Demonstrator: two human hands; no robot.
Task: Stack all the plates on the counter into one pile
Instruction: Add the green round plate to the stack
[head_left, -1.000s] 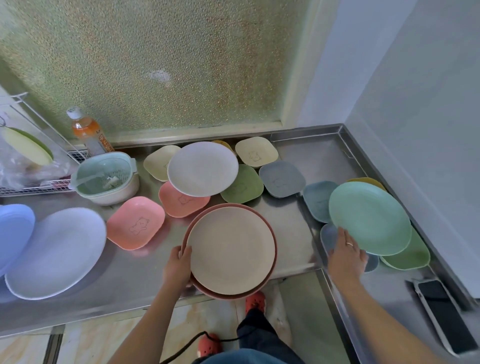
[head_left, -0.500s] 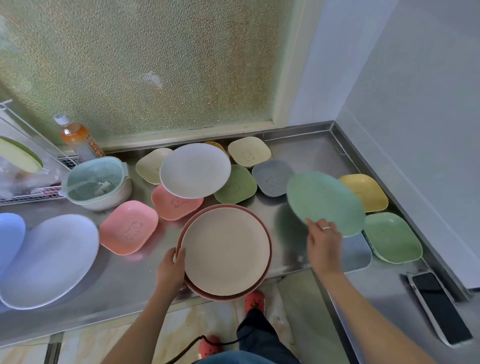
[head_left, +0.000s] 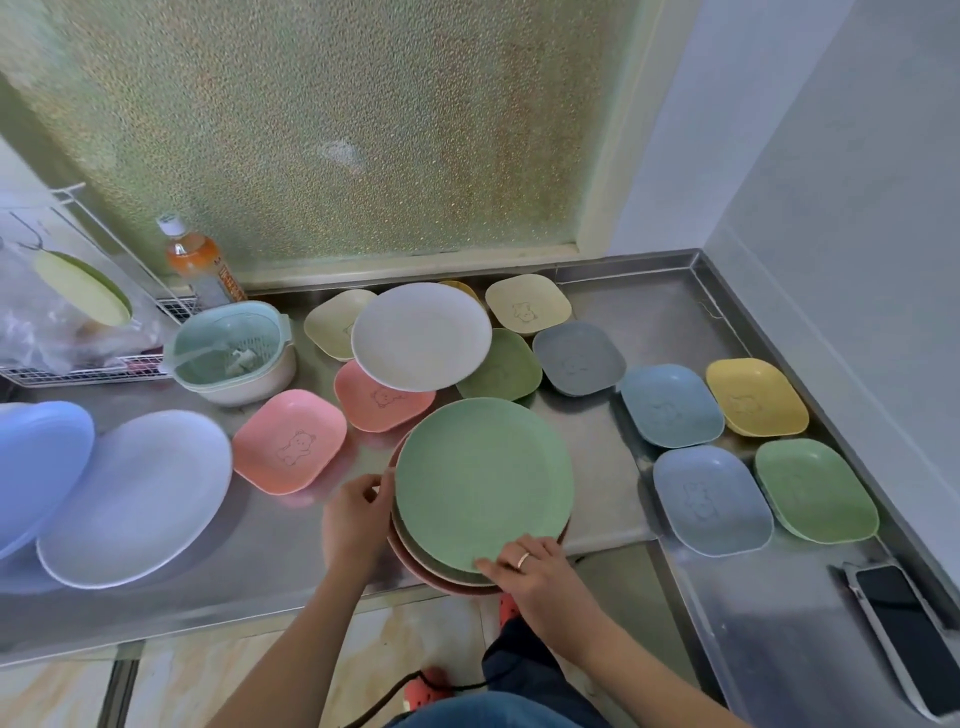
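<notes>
At the table's (head_left: 597, 431) front edge, the right hand (head_left: 540, 577) pinches the green plate (head_left: 483, 480) atop the pile (head_left: 441, 577); the left hand (head_left: 353, 519) grips the pile's left rim. Nearest loose: pink dish (head_left: 289, 441), leftward.

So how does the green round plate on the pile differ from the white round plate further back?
The green round plate tops the pile at the counter's front edge, both hands on its rim; the white round plate rests untouched across small square dishes. The green one looks larger, though it is nearer the camera. Both are round and shallow.
</notes>
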